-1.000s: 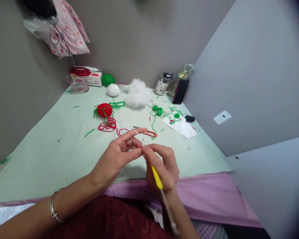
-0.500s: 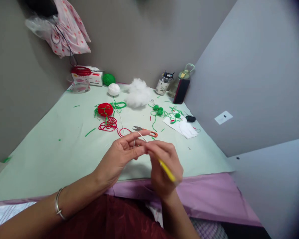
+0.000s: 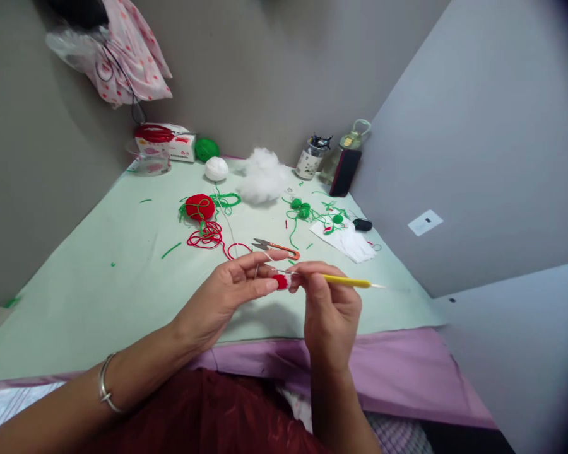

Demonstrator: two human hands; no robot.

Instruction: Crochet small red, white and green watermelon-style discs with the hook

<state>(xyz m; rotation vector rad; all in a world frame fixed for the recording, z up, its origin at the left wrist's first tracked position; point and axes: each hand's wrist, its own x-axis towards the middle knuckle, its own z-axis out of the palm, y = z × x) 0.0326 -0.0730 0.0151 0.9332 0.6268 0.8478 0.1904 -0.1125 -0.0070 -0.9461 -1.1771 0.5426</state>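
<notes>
A small red and white crochet piece [image 3: 281, 282] is pinched between the thumb and fingers of my left hand [image 3: 239, 280]. White yarn passes over that hand's raised index finger and runs back toward the white yarn ball [image 3: 216, 169]. My right hand [image 3: 331, 302] grips a crochet hook [image 3: 348, 280] with a yellow handle, held nearly level. The hook's thin metal tip meets the crochet piece at its upper edge. Just beyond my left fingertips lie orange-handled thread snips [image 3: 277, 247] on the table.
A red yarn ball [image 3: 199, 207] with loose red and green strands lies left of centre. White stuffing [image 3: 262, 176] sits at the back. Small green crocheted pieces [image 3: 303, 211] and a white tissue [image 3: 348, 241] are at right, before a phone [image 3: 345, 173] and a pen cup [image 3: 309, 161].
My right hand has turned and moved slightly right, swinging the crochet hook from a downward slant to nearly level. The red and white piece now shows; my left hand has barely moved.
</notes>
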